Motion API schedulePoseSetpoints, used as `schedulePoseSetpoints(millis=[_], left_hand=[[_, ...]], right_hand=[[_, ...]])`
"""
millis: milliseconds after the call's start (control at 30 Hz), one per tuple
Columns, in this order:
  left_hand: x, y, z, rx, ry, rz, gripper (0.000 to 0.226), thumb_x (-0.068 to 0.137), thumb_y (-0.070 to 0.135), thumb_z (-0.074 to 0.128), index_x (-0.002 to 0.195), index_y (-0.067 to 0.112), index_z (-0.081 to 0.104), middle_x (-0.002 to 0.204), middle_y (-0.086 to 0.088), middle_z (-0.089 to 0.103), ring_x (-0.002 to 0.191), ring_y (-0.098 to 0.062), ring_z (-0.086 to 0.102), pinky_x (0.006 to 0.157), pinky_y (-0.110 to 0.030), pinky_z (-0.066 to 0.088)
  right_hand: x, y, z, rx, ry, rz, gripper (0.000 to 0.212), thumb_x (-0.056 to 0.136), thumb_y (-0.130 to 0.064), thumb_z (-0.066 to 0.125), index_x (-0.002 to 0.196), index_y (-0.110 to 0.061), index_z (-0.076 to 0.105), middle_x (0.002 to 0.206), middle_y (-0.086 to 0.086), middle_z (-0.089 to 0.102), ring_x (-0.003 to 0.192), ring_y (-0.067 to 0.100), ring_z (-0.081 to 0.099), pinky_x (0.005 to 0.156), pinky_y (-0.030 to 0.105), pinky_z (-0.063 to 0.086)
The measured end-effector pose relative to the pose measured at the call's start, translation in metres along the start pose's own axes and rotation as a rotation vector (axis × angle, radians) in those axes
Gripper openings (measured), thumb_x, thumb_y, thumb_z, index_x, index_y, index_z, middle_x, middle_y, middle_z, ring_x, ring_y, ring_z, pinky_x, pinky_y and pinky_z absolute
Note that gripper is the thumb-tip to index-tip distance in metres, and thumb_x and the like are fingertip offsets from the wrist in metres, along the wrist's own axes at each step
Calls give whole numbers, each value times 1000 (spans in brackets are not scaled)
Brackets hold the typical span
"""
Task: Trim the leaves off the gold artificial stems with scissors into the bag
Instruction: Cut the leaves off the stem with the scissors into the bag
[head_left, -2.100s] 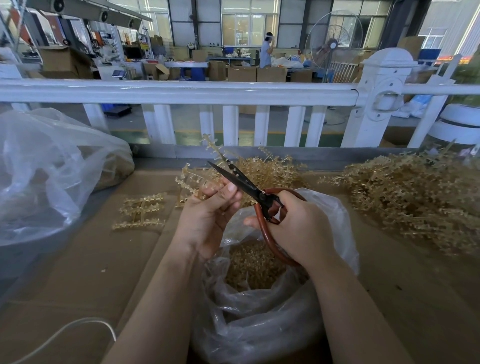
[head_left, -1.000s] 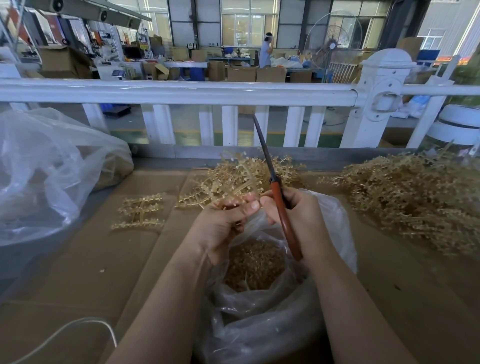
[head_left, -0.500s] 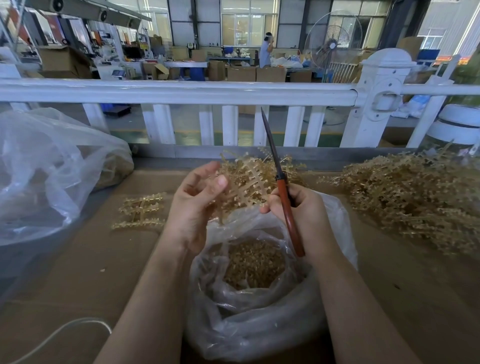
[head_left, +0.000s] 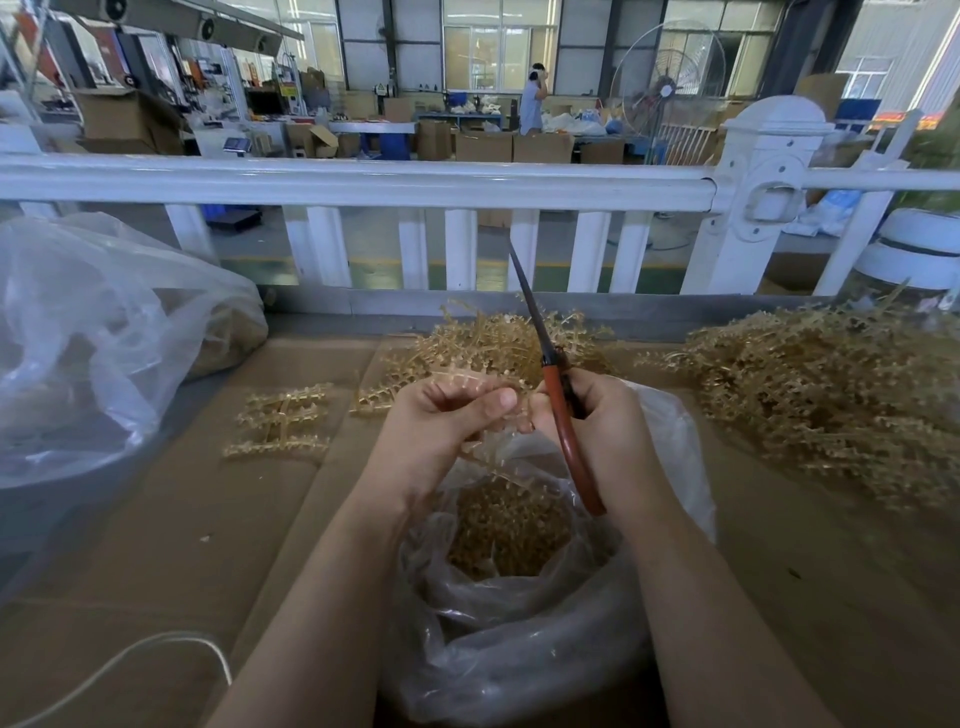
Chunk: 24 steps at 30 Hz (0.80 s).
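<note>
My left hand (head_left: 441, 415) pinches a gold artificial stem (head_left: 462, 378) above the open clear bag (head_left: 670, 447), which holds a heap of cut gold leaves (head_left: 511, 525). My right hand (head_left: 597, 415) grips the red-handled scissors (head_left: 563, 426); their closed blades point up and away toward the railing. Both hands meet at the stem, just over the bag's mouth. A small pile of gold stems (head_left: 498, 338) lies right behind the hands.
A large heap of gold stems (head_left: 821, 395) fills the right of the cardboard-covered table (head_left: 182, 519). A few flat gold pieces (head_left: 280, 418) lie at left, beside a big clear bag (head_left: 93, 343). A white railing (head_left: 363, 182) runs behind. A white cord (head_left: 156, 644) lies near left.
My left hand has closed on a stem and drawn in to my right hand over the bag. Earlier the scissors turned from open and flat to blades closed, pointing up.
</note>
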<state>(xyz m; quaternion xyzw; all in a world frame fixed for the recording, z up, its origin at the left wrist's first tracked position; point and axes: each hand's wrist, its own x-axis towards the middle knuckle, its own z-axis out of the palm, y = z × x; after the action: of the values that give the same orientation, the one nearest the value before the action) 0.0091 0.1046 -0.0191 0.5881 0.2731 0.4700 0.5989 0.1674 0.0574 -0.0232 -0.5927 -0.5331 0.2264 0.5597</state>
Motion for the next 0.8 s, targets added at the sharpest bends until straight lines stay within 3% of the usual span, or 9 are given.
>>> schedulePoseSetpoints(millis=[67,167,233,300,433,600,800], left_hand=[[0,0,0,17,-1,34,6,73,20,76,78,18,79,75,1,75,65,-2,66,60,-12,49],[1,0,0,47,14,65,6,81,14,72,80,9,74,69,3,71,61,-3,61,59,-14,48],[2,1,-2,101,52,92,11,88,8,68,79,10,73,67,5,70,60,-3,60,60,-14,47],[2,2,-5,142,100,114,14,91,7,66,80,10,74,70,3,71,65,-6,62,63,-15,49],[3,4,-12,124,185,144,8,92,5,65,87,3,71,74,3,72,70,-4,64,66,-14,49],[4,3,-18,194,203,171,16,93,7,63,81,15,72,73,3,67,70,-8,57,68,-20,48],[5,4,-20,241,185,190,21,94,4,61,85,18,73,80,7,74,77,-2,66,72,-14,50]], right_hand=[[0,2,0,3,-12,-17,14,85,-12,76,77,-23,70,75,-1,74,74,15,72,75,36,59],[0,5,1,-32,-10,-73,15,86,-20,77,74,-24,69,68,-9,71,64,5,67,60,18,51],[-1,7,1,-78,23,-56,21,82,-42,79,76,-26,68,69,-13,70,66,4,66,61,23,52],[-3,9,0,-189,46,-52,43,71,-71,69,78,-29,66,74,-18,69,71,2,65,64,28,53],[-5,14,-3,-402,-13,-133,62,60,-97,49,88,-41,55,84,-27,63,84,-6,59,64,16,43],[-4,17,-2,-539,-66,-203,64,63,-97,43,94,-42,52,85,-31,56,82,-8,56,65,12,43],[-4,17,-2,-572,-52,-235,55,66,-92,45,93,-44,50,82,-31,55,78,-9,54,62,9,38]])
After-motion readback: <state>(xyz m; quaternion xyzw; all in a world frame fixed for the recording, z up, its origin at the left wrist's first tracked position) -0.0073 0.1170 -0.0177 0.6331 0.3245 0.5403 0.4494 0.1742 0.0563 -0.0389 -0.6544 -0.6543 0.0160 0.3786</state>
